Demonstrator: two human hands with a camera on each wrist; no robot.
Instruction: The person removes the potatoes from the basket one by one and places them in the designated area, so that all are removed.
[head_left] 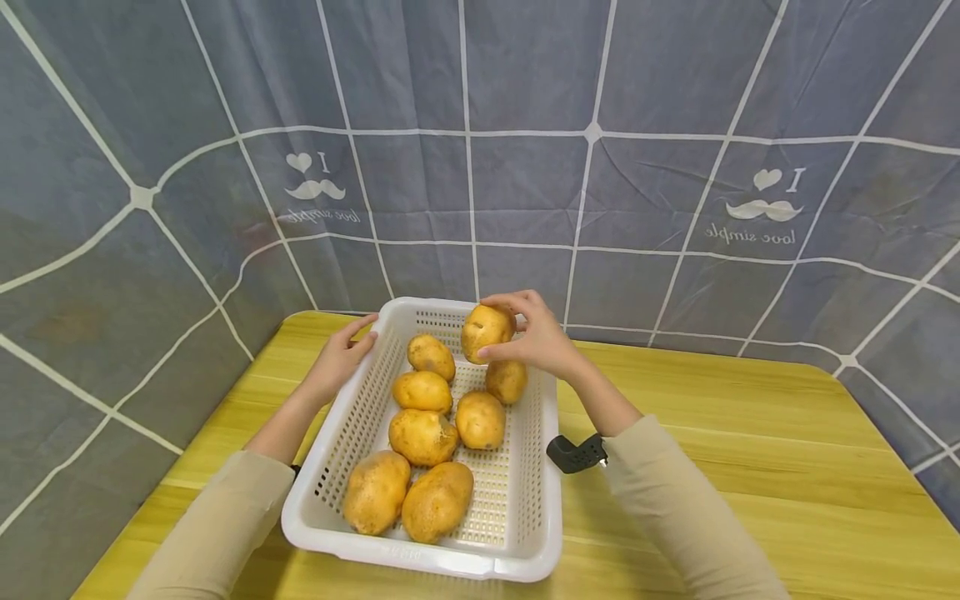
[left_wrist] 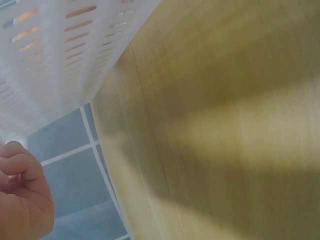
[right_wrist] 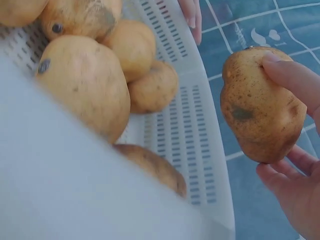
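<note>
A white plastic basket [head_left: 542, 533] with slotted walls holds several potatoes [head_left: 438, 502], lying in two uneven rows. At its far right corner my right hand [head_left: 536, 337] pinches one potato [head_left: 486, 330] between thumb and fingers. In the right wrist view this held potato [right_wrist: 260, 107] is raised above rim level and shows a dark greenish patch. My left hand [head_left: 341, 358] grips the left rim near the far corner, its fingers over the edge. The left wrist view shows that hand [left_wrist: 25, 195] with bent fingers beside the slotted wall [left_wrist: 55, 65].
The basket stands on a yellow wood-grain table [head_left: 720, 433]. Behind and to the left hangs a grey-blue curtain [head_left: 525, 192] with white lines and printed words. A black band [head_left: 576, 454] is on the right wrist, by the basket's right rim.
</note>
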